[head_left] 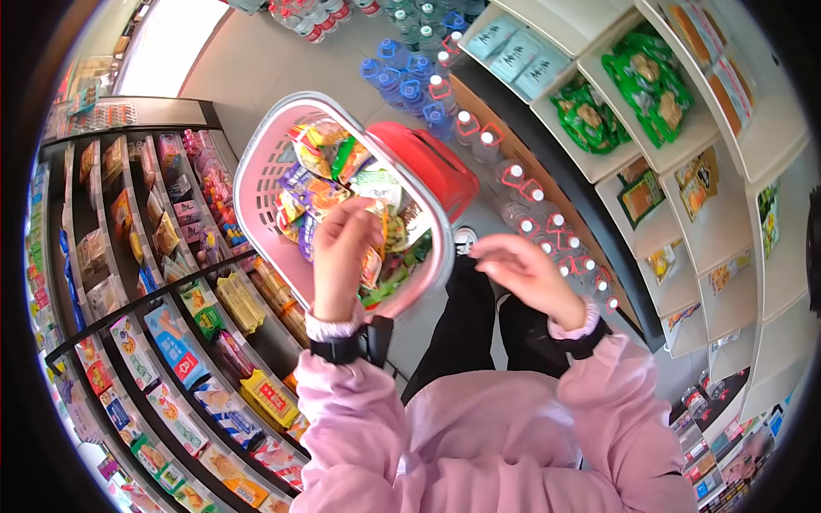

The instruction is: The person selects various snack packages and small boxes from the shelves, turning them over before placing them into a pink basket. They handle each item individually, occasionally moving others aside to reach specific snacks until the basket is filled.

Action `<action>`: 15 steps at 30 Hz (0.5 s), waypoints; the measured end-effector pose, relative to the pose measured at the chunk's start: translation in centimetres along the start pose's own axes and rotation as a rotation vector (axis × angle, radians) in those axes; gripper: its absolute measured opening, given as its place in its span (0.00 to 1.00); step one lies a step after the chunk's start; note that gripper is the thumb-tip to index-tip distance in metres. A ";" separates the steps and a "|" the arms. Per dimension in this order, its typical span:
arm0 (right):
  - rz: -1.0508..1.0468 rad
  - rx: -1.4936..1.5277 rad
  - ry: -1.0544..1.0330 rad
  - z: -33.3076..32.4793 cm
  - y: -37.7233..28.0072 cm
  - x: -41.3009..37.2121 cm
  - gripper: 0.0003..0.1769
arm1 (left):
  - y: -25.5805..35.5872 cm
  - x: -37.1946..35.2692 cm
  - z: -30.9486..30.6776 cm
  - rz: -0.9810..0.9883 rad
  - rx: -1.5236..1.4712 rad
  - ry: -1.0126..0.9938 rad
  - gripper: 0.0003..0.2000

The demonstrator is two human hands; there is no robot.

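A pink shopping basket (256, 184) with slotted walls and a pale rim stands before me, tilted in view. Colourful snack packets (318, 190) fill it, among them purple, yellow and green ones. Over the near part of the basket is my left hand (345, 244), its fingers curled together against the packets. Whatever is between those fingertips is hidden. To the right of the basket, my right hand (532, 272) hovers in front of my legs, fingers stretched out and holding nothing.
Snack shelves (128, 295) line the left side. A red object (432, 167) sits behind the basket. Water bottles (513, 175) and large blue-tinted bottles (402, 77) stand on the floor. White shelves (710, 171) with green bags (646, 85) rise on the right.
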State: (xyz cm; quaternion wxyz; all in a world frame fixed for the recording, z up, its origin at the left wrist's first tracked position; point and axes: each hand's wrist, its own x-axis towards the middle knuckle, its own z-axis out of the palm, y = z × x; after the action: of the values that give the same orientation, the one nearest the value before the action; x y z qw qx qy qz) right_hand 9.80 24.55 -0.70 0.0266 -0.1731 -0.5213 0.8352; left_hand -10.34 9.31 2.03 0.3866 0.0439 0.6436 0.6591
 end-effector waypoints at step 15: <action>-0.199 -0.115 0.190 13.5 8.6 26.7 0.18 | 0.0 17.1 -14.0 0.268 0.753 -0.050 0.35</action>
State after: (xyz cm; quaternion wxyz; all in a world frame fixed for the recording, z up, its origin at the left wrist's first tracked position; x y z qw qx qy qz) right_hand -18.35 14.98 -9.93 0.1488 -0.2001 -0.5778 0.7772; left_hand -30.03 7.57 -7.83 0.2695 0.2820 0.8192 0.4203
